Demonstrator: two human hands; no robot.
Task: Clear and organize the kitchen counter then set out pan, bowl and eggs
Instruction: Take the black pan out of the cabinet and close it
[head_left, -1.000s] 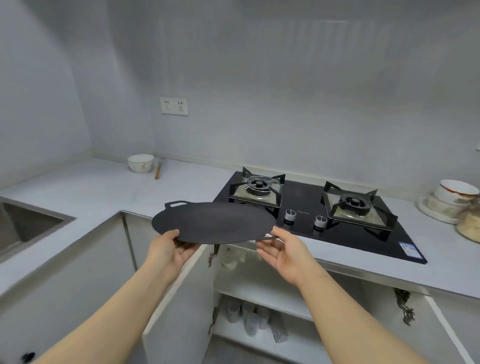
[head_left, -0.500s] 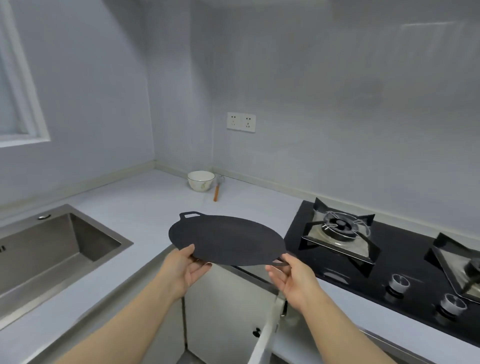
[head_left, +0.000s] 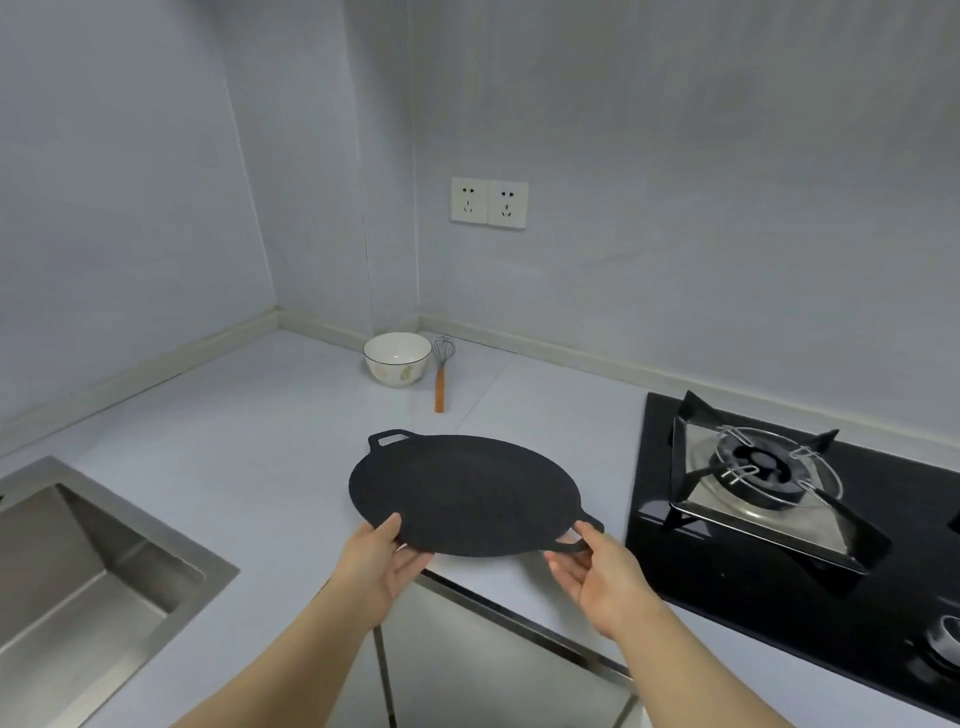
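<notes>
Your left hand (head_left: 382, 564) and right hand (head_left: 597, 577) pinch the flat round black pan (head_left: 462, 493) over the pale counter's (head_left: 260, 441) front edge; white ceramic bowl (head_left: 397, 358) sits at its back corner; eggs unseen.

The pan (head_left: 462, 493) looks like matt black metal with a fine grainy surface. The worktop (head_left: 249, 436) is pale, smooth and faintly sheened. The sink (head_left: 78, 561) is brushed steel. The hob (head_left: 779, 587) is glossy black glass, the bowl (head_left: 397, 358) glazed white ceramic, and the whisk (head_left: 440, 374) wire with a wooden handle.
</notes>
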